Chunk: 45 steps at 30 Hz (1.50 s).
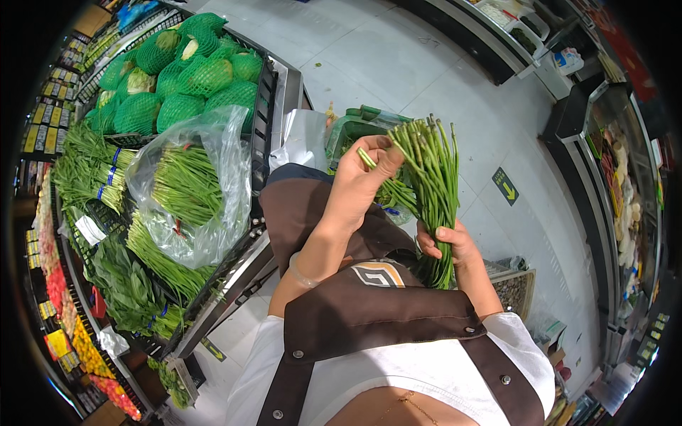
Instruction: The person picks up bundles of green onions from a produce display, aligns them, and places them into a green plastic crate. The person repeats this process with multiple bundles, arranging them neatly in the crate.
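Note:
My right hand (450,242) is closed around the lower part of a bunch of long green vegetable stems (437,175), whose cut ends point forward. Beside the top of the bunch, my left hand (370,173) pinches a stem between thumb and fingers, and a short pale-green stem piece sticks out of its grip. Several thinner stems lean out of the bunch towards the left. Beneath the hands, a green plastic crate (346,125) with leafy greens in it is partly hidden by my left hand and the bunch.
On the left stands a produce display with cabbages in green net (176,80), an open clear plastic bag (234,181) around green stalks, and leafy greens (125,282). Behind my right arm is a container (525,287). Refrigerated cases (581,138) line the right side.

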Motion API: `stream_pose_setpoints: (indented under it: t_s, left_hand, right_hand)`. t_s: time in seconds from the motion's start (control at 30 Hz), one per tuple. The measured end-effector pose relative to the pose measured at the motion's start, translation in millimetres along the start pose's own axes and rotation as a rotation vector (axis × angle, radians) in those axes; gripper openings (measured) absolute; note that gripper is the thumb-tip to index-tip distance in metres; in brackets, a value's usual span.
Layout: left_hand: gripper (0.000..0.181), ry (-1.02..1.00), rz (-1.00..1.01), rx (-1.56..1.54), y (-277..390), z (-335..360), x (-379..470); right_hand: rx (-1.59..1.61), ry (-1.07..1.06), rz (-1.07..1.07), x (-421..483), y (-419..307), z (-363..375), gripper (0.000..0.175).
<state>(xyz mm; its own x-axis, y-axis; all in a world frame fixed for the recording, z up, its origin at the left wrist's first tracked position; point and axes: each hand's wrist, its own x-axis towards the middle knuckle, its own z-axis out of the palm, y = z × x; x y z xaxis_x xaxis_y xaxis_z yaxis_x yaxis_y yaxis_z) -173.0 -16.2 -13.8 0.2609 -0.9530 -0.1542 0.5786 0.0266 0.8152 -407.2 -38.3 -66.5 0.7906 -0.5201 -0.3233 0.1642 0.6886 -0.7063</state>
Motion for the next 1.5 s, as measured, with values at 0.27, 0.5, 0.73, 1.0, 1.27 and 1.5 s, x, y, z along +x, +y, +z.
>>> stream_pose_setpoints:
  t_s: [0.27,0.5,0.73,1.0,1.27,1.5]
  left_hand:
    - [0.016,0.011,-0.034,0.013,-0.4,-7.7,-0.8]
    - [0.023,-0.004,-0.054,-0.092,-5.8,-16.7,-11.1]
    - [0.045,-0.153,-0.075,-0.048,1.0,-31.1,-8.3]
    - [0.037,-0.146,0.016,-0.027,13.9,-32.8,-13.0]
    - [0.032,-0.049,0.093,0.154,12.4,-25.3,-13.5]
    - [0.039,-0.063,0.056,0.131,13.6,-27.9,-13.2]
  right_hand:
    - [0.121,0.102,-0.137,0.8,7.7,-3.5,0.067]
    - [0.1,0.224,-0.204,0.8,5.6,0.4,0.061]
    - [-0.057,0.275,-0.251,4.3,0.4,0.4,0.056]
    - [-0.168,0.252,-0.196,1.0,-3.0,-3.5,0.063]
    - [-0.305,0.224,-0.168,-3.6,-4.7,-17.4,0.072]
    - [-0.283,0.189,-0.198,-7.5,-9.0,-13.4,0.059]
